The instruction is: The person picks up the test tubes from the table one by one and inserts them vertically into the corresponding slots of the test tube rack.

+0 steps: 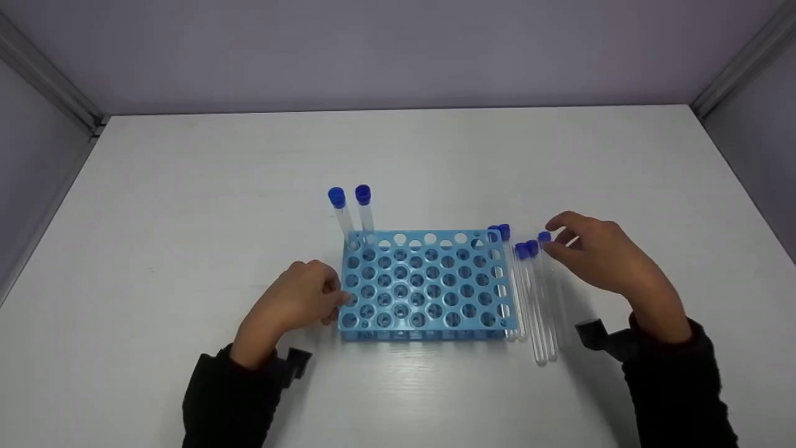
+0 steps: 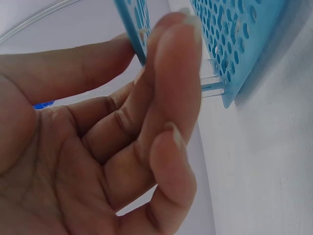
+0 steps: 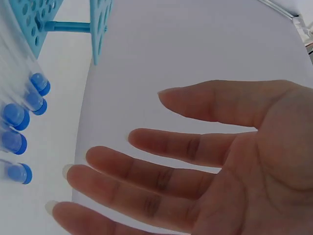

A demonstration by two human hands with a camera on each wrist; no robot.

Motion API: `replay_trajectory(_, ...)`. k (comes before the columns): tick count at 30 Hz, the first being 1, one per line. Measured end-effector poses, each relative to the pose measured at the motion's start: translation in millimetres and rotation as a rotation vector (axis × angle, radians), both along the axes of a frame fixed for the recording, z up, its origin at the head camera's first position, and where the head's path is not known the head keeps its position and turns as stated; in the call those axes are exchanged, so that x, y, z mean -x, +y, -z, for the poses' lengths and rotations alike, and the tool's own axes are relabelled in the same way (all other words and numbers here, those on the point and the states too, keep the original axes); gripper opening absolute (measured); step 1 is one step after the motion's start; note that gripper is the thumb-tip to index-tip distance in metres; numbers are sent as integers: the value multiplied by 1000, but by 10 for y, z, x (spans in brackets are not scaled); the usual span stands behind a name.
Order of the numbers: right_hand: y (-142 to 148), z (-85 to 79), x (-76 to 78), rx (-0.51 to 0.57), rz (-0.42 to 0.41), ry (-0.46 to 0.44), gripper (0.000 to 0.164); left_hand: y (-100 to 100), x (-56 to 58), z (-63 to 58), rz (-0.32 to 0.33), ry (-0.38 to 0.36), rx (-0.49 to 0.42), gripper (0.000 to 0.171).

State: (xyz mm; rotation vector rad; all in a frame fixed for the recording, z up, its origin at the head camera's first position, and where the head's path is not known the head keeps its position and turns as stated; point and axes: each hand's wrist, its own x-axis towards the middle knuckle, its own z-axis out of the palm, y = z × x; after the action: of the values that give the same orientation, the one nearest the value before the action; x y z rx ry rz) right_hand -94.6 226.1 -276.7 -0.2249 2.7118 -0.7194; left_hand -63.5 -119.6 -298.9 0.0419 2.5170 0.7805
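A blue test tube rack (image 1: pixel 408 280) with rows of round holes stands on the table. My left hand (image 1: pixel 300 295) pinches the left edge of its upper plate (image 2: pixel 134 29), thumb on one side and fingers on the other. Two capped test tubes (image 1: pixel 365 211) stand in the rack's back left corner, leaning slightly. Several more clear test tubes (image 1: pixel 536 305) with blue caps lie side by side along the rack's right side. Over the cap end of the outermost one hovers my right hand (image 1: pixel 600 252); its fingers are spread, with nothing between them in the right wrist view.
The white table (image 1: pixel 205 186) runs back to a grey-violet panel (image 1: pixel 398 56), with side panels at left and right. A dark wrist mount (image 1: pixel 606 339) juts from the right sleeve, and another (image 1: pixel 292 367) from the left.
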Motion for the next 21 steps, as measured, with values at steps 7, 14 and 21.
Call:
replay_trajectory(7,106,102,29,-41,21,-76,40,-1,-3,-5,2,2,-5,12)
replay_trajectory(14,164,154,57,-29,33,-148,43,-7,-3,-11,11,7,-9,12)
replay_trajectory(21,193,202,87,-4,60,-195,43,-16,-8,-20,9,4,-11,12)
